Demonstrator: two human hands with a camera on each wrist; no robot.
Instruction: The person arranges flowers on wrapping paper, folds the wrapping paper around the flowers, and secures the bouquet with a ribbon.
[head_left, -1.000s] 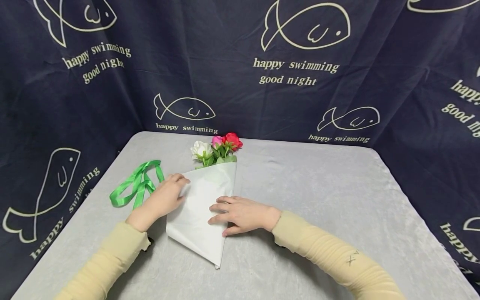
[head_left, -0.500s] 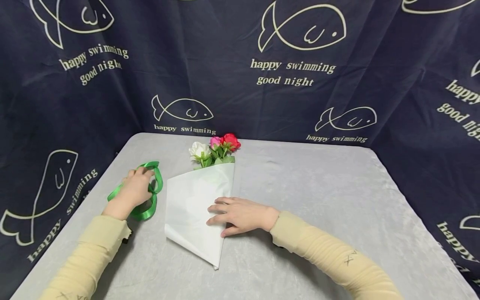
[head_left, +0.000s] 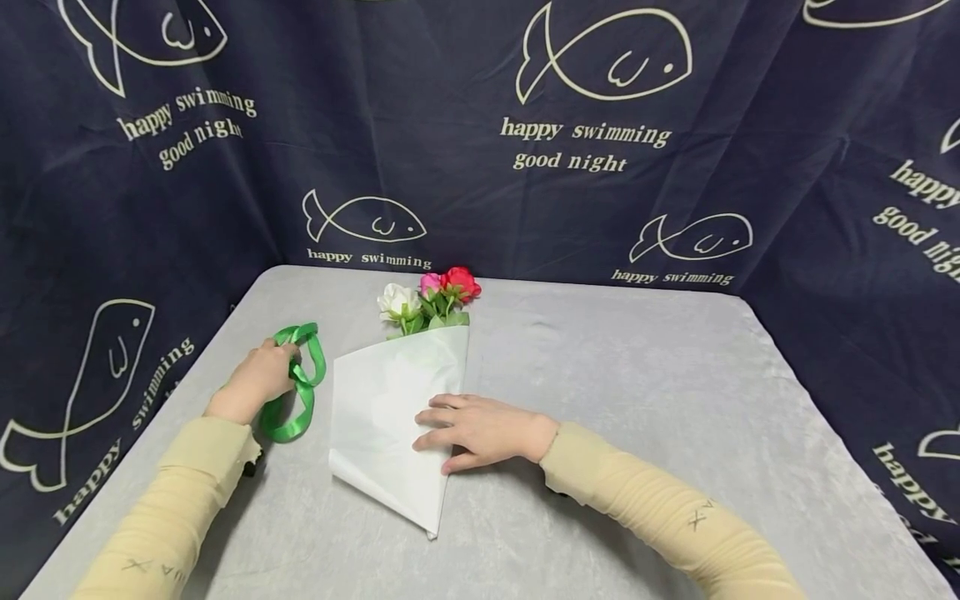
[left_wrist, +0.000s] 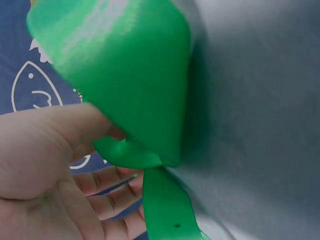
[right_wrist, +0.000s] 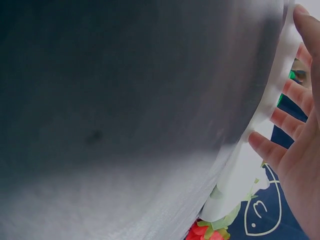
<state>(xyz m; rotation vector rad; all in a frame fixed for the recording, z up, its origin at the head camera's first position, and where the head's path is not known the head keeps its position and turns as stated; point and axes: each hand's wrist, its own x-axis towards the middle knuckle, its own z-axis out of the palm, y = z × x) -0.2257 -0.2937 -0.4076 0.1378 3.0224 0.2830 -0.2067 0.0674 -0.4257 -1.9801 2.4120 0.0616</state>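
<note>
A white paper wrap [head_left: 390, 417], folded into a cone, lies on the table around a small bunch of flowers. A white rose [head_left: 398, 302], a pink rose [head_left: 431, 285] and a red rose [head_left: 461, 284] stick out at its far end, with green leaves below them. My right hand [head_left: 480, 431] rests on the right side of the paper, fingers spread; the right wrist view shows the fingertips [right_wrist: 257, 140] along its edge. To the left, my left hand [head_left: 258, 381] pinches a green satin ribbon [head_left: 288, 425], which hangs in loops between thumb and fingers [left_wrist: 115, 200].
A grey cloth covers the table [head_left: 615, 400]. Dark blue curtains [head_left: 480, 183] with fish drawings and lettering enclose the back and both sides, close behind the roses.
My left hand has left the paper, moved left onto the ribbon and taken hold of it, bunching its loops. My right hand has stayed in place on the paper.
</note>
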